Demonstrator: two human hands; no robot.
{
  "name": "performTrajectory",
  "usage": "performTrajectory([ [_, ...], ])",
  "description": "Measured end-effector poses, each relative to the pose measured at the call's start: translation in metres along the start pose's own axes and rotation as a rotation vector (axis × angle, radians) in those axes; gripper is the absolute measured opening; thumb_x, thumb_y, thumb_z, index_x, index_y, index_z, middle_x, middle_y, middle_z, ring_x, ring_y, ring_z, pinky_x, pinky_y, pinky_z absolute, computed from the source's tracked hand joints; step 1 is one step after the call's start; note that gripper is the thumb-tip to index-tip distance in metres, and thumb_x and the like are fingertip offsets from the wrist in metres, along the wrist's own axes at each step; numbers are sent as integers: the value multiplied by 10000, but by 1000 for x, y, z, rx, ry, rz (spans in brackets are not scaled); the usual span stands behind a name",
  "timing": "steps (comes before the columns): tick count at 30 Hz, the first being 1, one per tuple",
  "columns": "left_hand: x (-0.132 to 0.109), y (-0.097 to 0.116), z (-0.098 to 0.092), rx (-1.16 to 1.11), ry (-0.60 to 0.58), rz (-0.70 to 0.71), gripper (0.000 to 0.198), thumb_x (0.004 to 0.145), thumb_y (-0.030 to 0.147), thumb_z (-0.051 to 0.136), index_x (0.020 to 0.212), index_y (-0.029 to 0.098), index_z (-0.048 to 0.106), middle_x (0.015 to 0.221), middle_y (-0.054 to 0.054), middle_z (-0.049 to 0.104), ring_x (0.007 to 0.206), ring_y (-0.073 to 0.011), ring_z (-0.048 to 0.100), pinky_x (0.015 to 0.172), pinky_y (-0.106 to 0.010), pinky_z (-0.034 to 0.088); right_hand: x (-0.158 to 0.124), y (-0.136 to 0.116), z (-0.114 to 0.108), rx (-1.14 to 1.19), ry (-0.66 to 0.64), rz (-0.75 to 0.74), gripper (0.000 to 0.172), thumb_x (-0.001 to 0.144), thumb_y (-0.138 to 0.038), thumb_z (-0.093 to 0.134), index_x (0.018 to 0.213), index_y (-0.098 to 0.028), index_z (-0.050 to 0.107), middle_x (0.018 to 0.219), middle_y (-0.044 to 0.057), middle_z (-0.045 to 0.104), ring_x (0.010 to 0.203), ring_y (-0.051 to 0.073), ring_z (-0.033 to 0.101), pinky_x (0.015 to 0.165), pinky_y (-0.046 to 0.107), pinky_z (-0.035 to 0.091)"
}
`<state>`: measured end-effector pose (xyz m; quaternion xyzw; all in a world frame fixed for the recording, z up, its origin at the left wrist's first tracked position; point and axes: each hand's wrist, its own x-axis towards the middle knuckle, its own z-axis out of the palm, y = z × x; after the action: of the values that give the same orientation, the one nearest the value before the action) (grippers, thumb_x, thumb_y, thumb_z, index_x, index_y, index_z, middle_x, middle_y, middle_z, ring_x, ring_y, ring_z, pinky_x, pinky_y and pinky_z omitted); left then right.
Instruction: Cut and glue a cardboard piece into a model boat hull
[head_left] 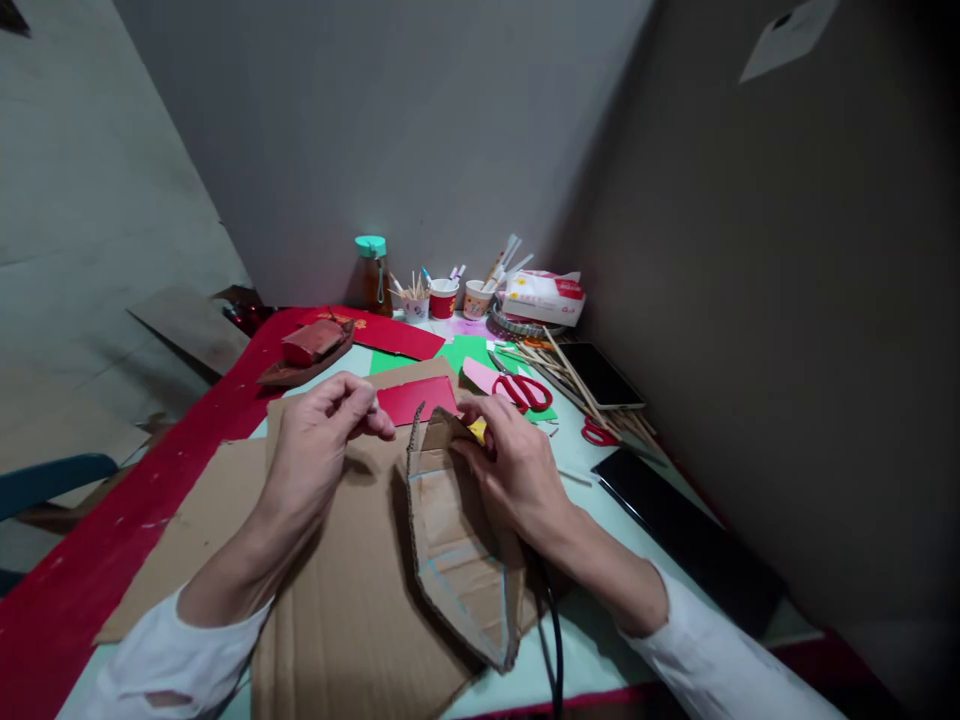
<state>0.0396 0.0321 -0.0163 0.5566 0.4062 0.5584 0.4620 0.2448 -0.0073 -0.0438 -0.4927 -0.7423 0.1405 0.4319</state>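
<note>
A boat-shaped piece of folded cardboard (457,530) with blue lines stands on a large flat cardboard sheet (337,600). My right hand (510,460) is closed on its far end, thumb on the inside. Left of that end, my left hand (330,430) is raised over the sheet, apart from the boat shape, its fingers curled and pinched together; anything small between them cannot be made out. Something yellow (478,430) shows beside my right fingers. A red card (416,400) lies just beyond both hands.
Red-handled scissors (523,392) lie on green and pink paper. Behind stand a bottle (375,275), paper cups (444,298) and a tissue pack (544,297). A small brown boat model (311,350) sits back left. Wooden sticks (574,370), a tablet (602,375) and a black panel (682,535) lie right.
</note>
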Motion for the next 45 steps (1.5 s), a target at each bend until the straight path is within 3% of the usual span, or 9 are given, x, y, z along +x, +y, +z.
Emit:
performTrajectory([
  [3, -2, 1, 0, -1, -3, -17, 204, 901, 244, 618, 710, 174, 622, 638, 8, 673, 627, -117, 665, 677, -208, 554, -1, 1, 3, -44, -23, -21, 197, 902, -86, 559, 1048, -165, 665, 1013, 102, 665, 896, 255, 593, 769, 381, 449],
  [8, -2, 6, 2, -10, 38, 0, 153, 894, 250, 624, 769, 165, 651, 702, -17, 718, 662, -157, 705, 624, -239, 595, 2, -4, -7, 19, 11, -20, 315, 913, -40, 509, 1143, -154, 693, 1107, 100, 720, 1002, 241, 650, 864, 384, 498],
  [11, -5, 13, 1, -8, 68, 29, 133, 873, 221, 642, 756, 166, 669, 629, 5, 687, 558, -133, 662, 536, -210, 564, 5, -10, -21, 95, 75, 9, 226, 979, -140, 532, 1137, -170, 690, 1140, 74, 719, 997, 198, 666, 796, 317, 525],
  [14, -13, 20, 3, -11, -34, -14, 160, 866, 239, 658, 725, 172, 692, 546, 29, 634, 437, -97, 567, 425, -177, 476, 6, -22, -30, 187, 65, 14, 179, 993, -236, 586, 1144, -199, 676, 1126, 41, 712, 918, 159, 679, 719, 271, 543],
  [19, -27, 24, 12, -74, -266, -159, 208, 835, 334, 705, 709, 173, 740, 504, 4, 647, 334, -62, 467, 340, -165, 306, 10, -48, -25, 159, 25, -265, 214, 938, -190, 685, 1151, -180, 669, 1027, 46, 688, 905, 159, 627, 845, 313, 528],
  [27, -35, 42, 8, -175, -278, -264, 360, 738, 461, 798, 579, 173, 651, 384, 30, 510, 309, -39, 297, 316, -189, 129, 20, -79, -31, -97, 102, -567, 110, 953, -58, 587, 979, -61, 693, 918, 104, 658, 820, 180, 554, 736, 330, 479],
  [36, -49, 65, -3, -111, -341, -335, 379, 593, 484, 900, 629, 154, 718, 498, -6, 597, 331, -17, 375, 332, -129, 209, 13, -94, -44, -447, -104, -728, 196, 988, -58, 445, 1021, -100, 634, 937, 96, 610, 824, 205, 465, 739, 350, 428],
  [41, -61, 70, 0, -93, -328, -244, 379, 649, 470, 871, 554, 138, 715, 487, -15, 605, 313, -8, 393, 330, -117, 213, 6, -104, -43, -444, -134, -631, 227, 996, -97, 403, 887, -138, 598, 896, 80, 595, 768, 193, 442, 677, 343, 424],
  [45, -67, 72, 1, -116, -325, -208, 307, 677, 410, 870, 599, 141, 746, 515, -28, 648, 308, -28, 442, 312, -123, 257, -2, -111, -45, -378, -143, -602, 179, 975, -73, 439, 1019, -137, 600, 998, 91, 610, 877, 204, 488, 731, 335, 456],
])
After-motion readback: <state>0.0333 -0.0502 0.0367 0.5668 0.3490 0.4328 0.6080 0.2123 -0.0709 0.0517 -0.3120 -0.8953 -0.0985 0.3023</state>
